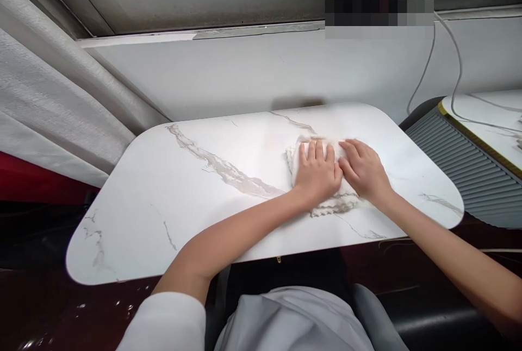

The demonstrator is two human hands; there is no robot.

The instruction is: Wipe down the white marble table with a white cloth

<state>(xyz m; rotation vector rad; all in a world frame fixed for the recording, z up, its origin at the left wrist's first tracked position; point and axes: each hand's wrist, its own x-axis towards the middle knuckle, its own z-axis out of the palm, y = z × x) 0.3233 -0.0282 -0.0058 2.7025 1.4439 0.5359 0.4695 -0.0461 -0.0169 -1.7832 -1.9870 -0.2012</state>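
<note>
A white cloth (pixel 333 204) with frilly edges lies folded on the right half of a white marble-patterned table (pixel 142 188). My left hand (pixel 316 171) rests flat on the cloth with its fingers stretched out toward the far side. Beside it, my right hand (pixel 365 169) presses on the cloth's right part, its fingers extended and pointing away to the left. The right thumb is close against the left hand. Both palms face down, and they hide much of the cloth.
A white curtain (pixel 53 68) hangs at the left, by the table's end. Behind the table is a white wall (pixel 244 71) under a window frame. At the right stand a ribbed grey cabinet (pixel 468 161) with a marble-patterned top and a loose white cable (pixel 459 63).
</note>
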